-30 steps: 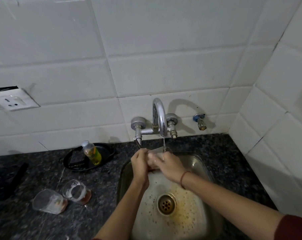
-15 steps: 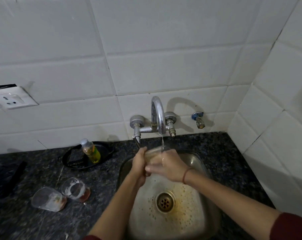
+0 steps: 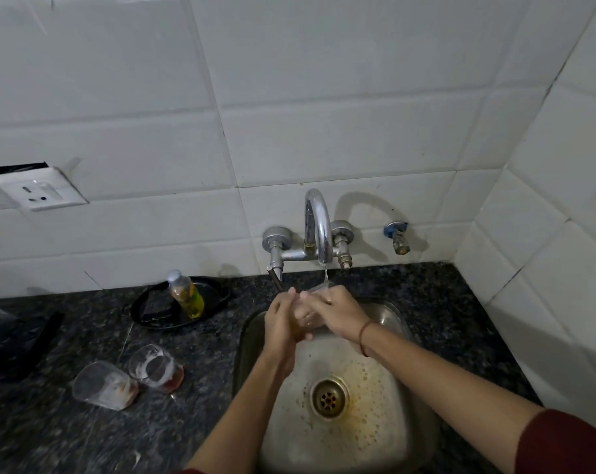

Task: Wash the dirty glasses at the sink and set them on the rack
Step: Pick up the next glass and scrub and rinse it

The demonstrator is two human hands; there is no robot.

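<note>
Your hands have lifted a little toward the faucet (image 3: 319, 227) over the last second. The glass (image 3: 319, 289) has come up with them, so its rim now sits right under the thin stream, over the back edge of the sink (image 3: 247, 340). Your right hand (image 3: 339, 311) has slid further across the front of the glass. That reads as rinse-and-rub still going on the first glass, with nothing ready for a rack yet.

Your left hand (image 3: 283, 321) is wrapped round the lower body of the glass. The right hand's fingers curl over the glass from the other side, probably rubbing as much as holding, but the view is too soft to be sure.

Two dirty glasses (image 3: 101, 384) are untouched on the counter (image 3: 84, 439), left of the sink and toward its front edge. One lies on its side and the other is tilted against it.

Hidden or hard to see:
- Most of the held glass is behind your fingers, so how clean it is can't be judged.
- No rack is in view.
- The dark thing at the counter's left edge is cut off and I can't identify it.
</note>
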